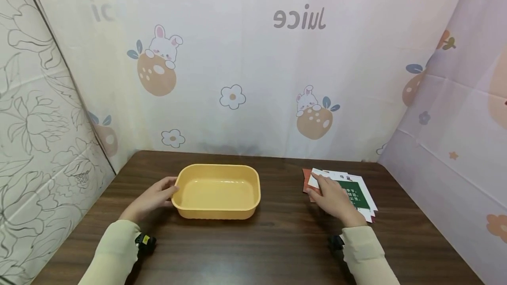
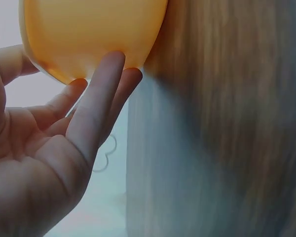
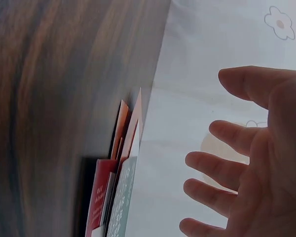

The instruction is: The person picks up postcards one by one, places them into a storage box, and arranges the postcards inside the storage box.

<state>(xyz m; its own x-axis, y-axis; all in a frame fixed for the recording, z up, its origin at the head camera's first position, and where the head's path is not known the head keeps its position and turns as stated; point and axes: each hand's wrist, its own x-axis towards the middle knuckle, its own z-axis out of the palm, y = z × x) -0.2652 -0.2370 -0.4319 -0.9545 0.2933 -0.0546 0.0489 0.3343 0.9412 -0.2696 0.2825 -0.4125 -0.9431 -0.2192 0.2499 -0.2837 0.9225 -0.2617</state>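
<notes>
A yellow rectangular plastic basin (image 1: 215, 214) sits on the left part of the table. My left hand (image 1: 155, 195) grips its left end; in the left wrist view the fingers lie against the basin's outer wall (image 2: 93, 34), with the thumb near the rim. My right hand (image 1: 332, 197) hovers over a loose pile of cards on the right, fingers spread, holding nothing. In that pile are a green card (image 1: 358, 197) with white writing, white cards (image 1: 368, 188) and orange-red ones (image 1: 306, 177). The right wrist view shows a gap between the right hand (image 3: 251, 158) and a red card (image 3: 98, 192).
The dark wood table (image 1: 237, 254) ends at a pale curtain (image 1: 245, 56) printed with rabbits and fruit. More curtain hangs along the left and right sides. Each wrist carries a small black camera (image 1: 145, 242).
</notes>
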